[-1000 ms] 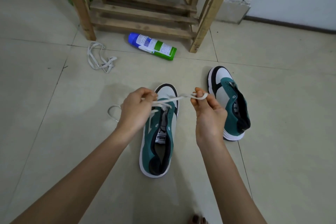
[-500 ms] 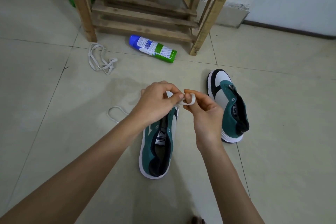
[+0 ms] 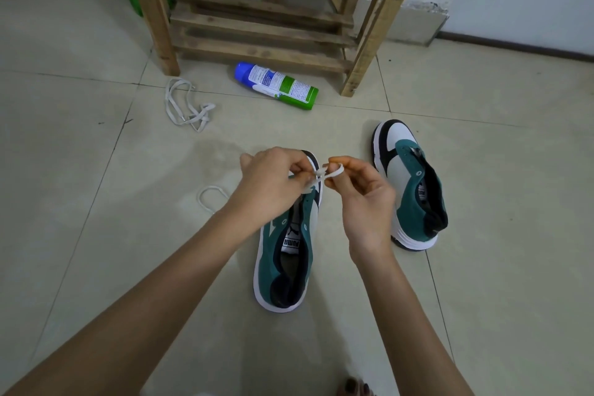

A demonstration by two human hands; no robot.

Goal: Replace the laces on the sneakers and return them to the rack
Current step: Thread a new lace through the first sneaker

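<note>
Slatted wooden rack [image 3: 263, 26] stands against the far wall. A teal-and-white suede sneaker [image 3: 283, 267] sits upright on pale floor tile [image 3: 80, 235], with its unlaced twin [image 3: 414, 190] near on the right, not touching. Over the near sneaker's toe, left hand [image 3: 273, 183] and right hand [image 3: 363, 199] each pinch a flat white lace [image 3: 331, 174] with curled fingers. The lace appears looped over the right forefinger. Wide tile extends on both flanks.

soft, fairly bright light leaves only faint shadows on the floor [image 3: 80, 202]. the wide lens splays the rack [image 3: 151, 10] legs and bends tile lines.
</note>
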